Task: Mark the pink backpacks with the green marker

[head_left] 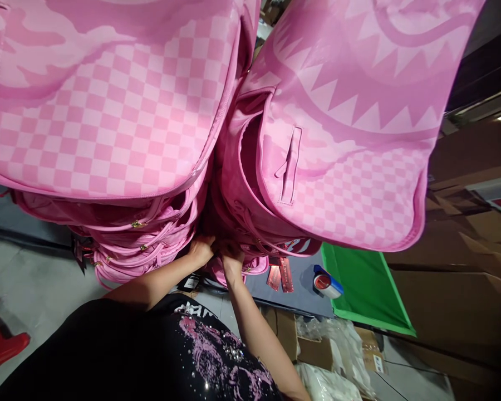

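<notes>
Two tall stacks of pink bags fill the upper part of the head view. The left stack has a checkered bag on top, and the right stack is topped by one with a jagged teeth pattern and a zipped slit. My left hand reaches into the shadowed gap between the stacks, low down, at the left stack's edge. Close beside it, my right hand is at the lower left side of the right stack. The fingers of both hands are mostly hidden in shadow and among the bags.
Red tags and a tape roll lie on the grey table, near a green panel. Cardboard boxes stand at the right, plastic wrap lies below, and a red stool is at lower left.
</notes>
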Tool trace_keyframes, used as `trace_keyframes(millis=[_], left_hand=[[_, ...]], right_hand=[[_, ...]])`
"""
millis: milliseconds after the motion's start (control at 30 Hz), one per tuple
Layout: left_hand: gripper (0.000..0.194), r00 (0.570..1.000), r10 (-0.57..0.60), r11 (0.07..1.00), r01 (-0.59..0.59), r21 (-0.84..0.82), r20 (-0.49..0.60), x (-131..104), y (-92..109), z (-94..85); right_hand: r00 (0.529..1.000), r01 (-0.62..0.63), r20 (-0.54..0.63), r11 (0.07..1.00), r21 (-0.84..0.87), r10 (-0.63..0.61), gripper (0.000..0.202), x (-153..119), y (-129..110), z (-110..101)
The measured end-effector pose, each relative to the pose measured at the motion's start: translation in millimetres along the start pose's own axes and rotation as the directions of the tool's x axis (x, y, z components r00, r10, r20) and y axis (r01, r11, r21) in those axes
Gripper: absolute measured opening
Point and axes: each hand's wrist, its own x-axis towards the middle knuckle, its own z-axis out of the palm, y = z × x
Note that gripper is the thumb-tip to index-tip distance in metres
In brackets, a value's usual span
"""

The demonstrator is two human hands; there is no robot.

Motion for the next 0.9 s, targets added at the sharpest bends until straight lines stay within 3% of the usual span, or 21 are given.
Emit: trace_keyframes(millis=[233,400,567,900], left_hand=[[0.025,1.0,-0.004,0.993,0.004,-0.118,-0.004,0.5,-5.2,5.5],[0.027,0.997,-0.043,0.98,0.029,-0.199,-0.064,0.8,-7.4,8.1],[0.025,0.998,0.019,0.96,-0.036,-0.278,-0.065,-0.9,-6.5,6.8],[0.02,0.998,0.035,0.944,-0.053,-0.326,-0.061,1.4,-3.7,6.8]], right_hand=[[1.0,-0.002,-0.026,1.0,0.01,0.002,0.03,1.8,-0.4,3.5],[0.999,-0.017,-0.031,0.999,0.031,0.018,0.031,0.7,-0.4,4.4],[0.999,-0.041,-0.031,0.997,0.063,0.043,0.031,-2.0,2.4,4.5],[0.995,-0.069,-0.068,0.992,0.102,0.077,0.029,-3.9,1.6,5.1]])
